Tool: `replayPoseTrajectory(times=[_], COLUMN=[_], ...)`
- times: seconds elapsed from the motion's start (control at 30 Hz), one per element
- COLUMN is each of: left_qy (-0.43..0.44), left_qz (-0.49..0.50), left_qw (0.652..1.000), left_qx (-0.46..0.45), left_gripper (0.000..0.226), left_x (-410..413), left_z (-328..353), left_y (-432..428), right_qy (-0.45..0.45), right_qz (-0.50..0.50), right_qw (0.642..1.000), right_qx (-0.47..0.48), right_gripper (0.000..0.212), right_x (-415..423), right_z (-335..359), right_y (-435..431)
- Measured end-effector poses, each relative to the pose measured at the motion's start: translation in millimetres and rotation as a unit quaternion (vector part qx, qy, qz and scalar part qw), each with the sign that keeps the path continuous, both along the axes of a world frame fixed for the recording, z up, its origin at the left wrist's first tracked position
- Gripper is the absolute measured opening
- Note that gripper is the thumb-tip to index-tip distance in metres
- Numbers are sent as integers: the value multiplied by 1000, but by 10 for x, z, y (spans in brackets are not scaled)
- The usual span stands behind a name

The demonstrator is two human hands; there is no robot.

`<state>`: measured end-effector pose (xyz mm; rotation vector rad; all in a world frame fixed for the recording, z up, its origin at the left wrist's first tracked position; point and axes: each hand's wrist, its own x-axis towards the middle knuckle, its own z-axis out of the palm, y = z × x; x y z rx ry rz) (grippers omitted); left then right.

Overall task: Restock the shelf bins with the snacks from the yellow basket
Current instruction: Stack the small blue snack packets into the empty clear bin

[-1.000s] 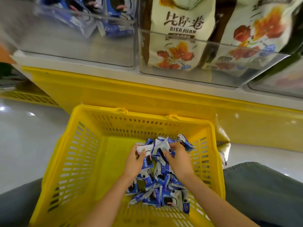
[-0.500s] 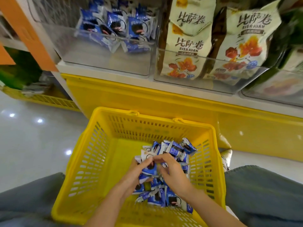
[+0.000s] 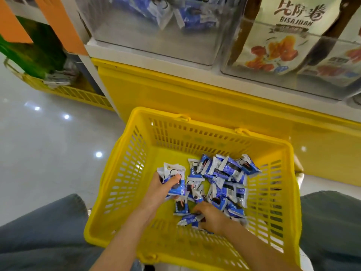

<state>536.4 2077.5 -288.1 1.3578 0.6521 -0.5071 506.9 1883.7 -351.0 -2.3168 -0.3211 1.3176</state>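
The yellow basket (image 3: 125, 173) stands on the floor between my knees, with a heap of small blue-and-white snack packets (image 3: 220, 178) in its right half. My left hand (image 3: 158, 190) is closed around a few of these packets (image 3: 173, 178) at the heap's left side, lifted slightly. My right hand (image 3: 213, 218) is low in the basket near its front, fingers curled over packets (image 3: 188, 219) lying on the bottom. Above, a clear shelf bin (image 3: 156, 36) holds more of the same blue packets.
A second clear bin (image 3: 293, 65) to the right holds large cream bags printed BISAJUAN (image 3: 289, 30). A yellow shelf base (image 3: 195, 94) runs behind the basket. Glossy grey floor (image 3: 48, 145) lies to the left; another yellow basket (image 3: 78, 92) sits far left.
My hands have parted: the left has moved left with a handful of packets, the right has dropped toward the basket's front. The view has shifted so the basket sits further right.
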Motion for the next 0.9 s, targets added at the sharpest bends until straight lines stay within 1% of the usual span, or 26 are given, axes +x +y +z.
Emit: replayPoseTrajectory(times=[0.07, 0.17, 0.23, 0.3, 0.33, 0.4, 0.47, 0.6, 0.7, 0.77, 0.83, 0.9], left_qy=[8, 15, 12, -5, -22, -47, -60, -83, -92, -96, -111, -126], left_qz=[4, 6, -9, -45, -55, -61, -76, -84, -83, -62, -48, -63], left_qw=[1000, 1000, 1000, 997, 994, 989, 985, 987, 989, 991, 991, 989], left_qx=[6, 19, 28, 69, 94, 127, 141, 108, 82, 64, 56, 52], left_gripper=[29, 26, 31, 51, 56, 52, 42, 34, 39, 37, 35, 39], left_x=[-17, -21, -26, -42, -56, -91, -114, -123, -103, -75, -49, -33], left_z=[-22, -50, -45, -27, -28, -13, 21, 169, 310, 440, 579, 719], left_y=[9, 15, 46, 73, 86, 106, 106, 76, 104, 161, 215, 255], right_qy=[-28, -52, -45, -34, -34, -17, -18, -56, -137, -175, -201, -214], right_qz=[27, 12, -28, -78, -101, -157, -180, -167, -158, -154, -136, -116], right_qw=[999, 998, 998, 996, 993, 983, 973, 972, 966, 960, 958, 957], right_qx=[-26, -45, -21, 19, 42, 97, 146, 152, 154, 153, 149, 156], right_gripper=[34, 28, 28, 25, 20, 5, 22, 21, 25, 32, 30, 32], right_x=[-2, 6, 38, 98, 135, 213, 318, 554, 683, 747, 811, 847], right_z=[-35, -30, 29, 137, 220, 427, 623, 954, 1206, 1390, 1552, 1722], right_y=[77, 160, 148, 102, 86, 84, 126, 257, 383, 473, 562, 660])
